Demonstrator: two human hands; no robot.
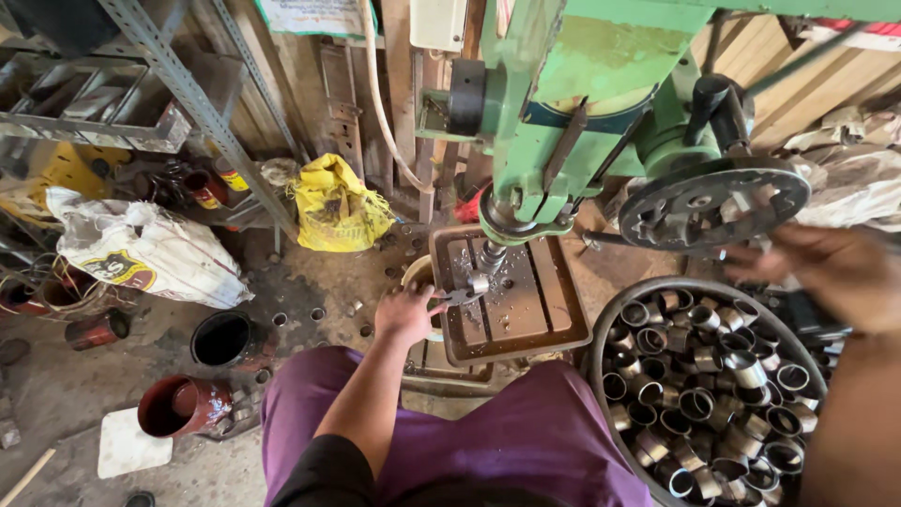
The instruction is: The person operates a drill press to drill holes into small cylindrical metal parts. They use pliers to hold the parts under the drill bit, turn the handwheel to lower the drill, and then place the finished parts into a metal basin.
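While the left hand (405, 314) rests at the near-left edge of the drill table (544, 310), its fingers are curled partly closed around a small metal clamp or plier-like tool (458, 297) that reaches in from that edge. The tool's tip meets a short metal ring (480, 282) sitting on the table directly under the drill spindle (492, 253). Metal chips lie scattered over the slotted table surface, and the right half of the table, out to its right edge and far-right corner, carries nothing else.

The right hand (831, 272) is blurred, held above the far rim of the round basin (601, 329) and just below and beside the spoked feed wheel (713, 202) of the green drill press (582, 84). Its fingers look loosely spread toward the wheel; whether they touch it cannot be told, and nothing shows in its grip.

The basin, just beside the table's right edge, is heaped with many short metal rings (713, 385). Purple-clad knees (526, 432) sit close under the table's near edge. Off the table's left edge the floor holds a black can (221, 340), a red can (183, 406), a yellow bag (338, 208) and a white sack (141, 249), leaving only a narrow strip of floor beside the left forearm.
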